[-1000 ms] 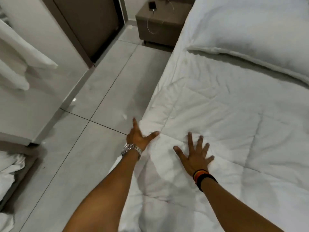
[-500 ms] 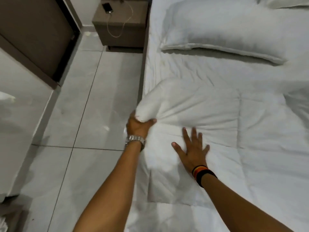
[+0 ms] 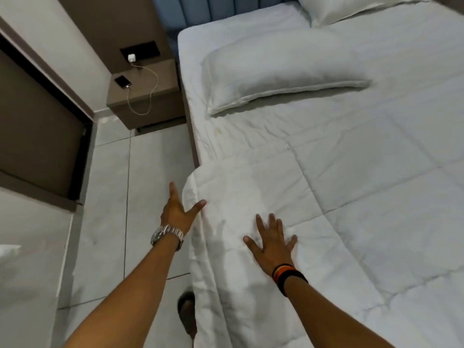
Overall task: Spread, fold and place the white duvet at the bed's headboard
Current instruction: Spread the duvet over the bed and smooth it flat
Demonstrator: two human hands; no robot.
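Observation:
The white quilted duvet (image 3: 339, 197) lies spread over the bed, its near left corner folded along the mattress side. My left hand (image 3: 177, 212), with a metal watch on the wrist, is open beside that folded edge, thumb touching the fabric and fingers pointing along the bed's side. My right hand (image 3: 272, 243), with dark and orange wristbands, presses flat on the duvet with fingers spread. A white pillow (image 3: 271, 74) lies across the bed near the blue headboard (image 3: 226, 11), and a second pillow (image 3: 351, 6) shows at the top.
A brown nightstand (image 3: 160, 106) stands left of the bed with a phone (image 3: 123, 81) charging on a white cable. Grey tiled floor (image 3: 140, 172) runs along the bed. A brown door panel (image 3: 37, 136) is at left. My foot (image 3: 187, 310) shows by the bed.
My left hand let go of the bunched duvet corner, which now lies flat and folded. The right hand stays pressed on the duvet. My view lifted toward the headboard.

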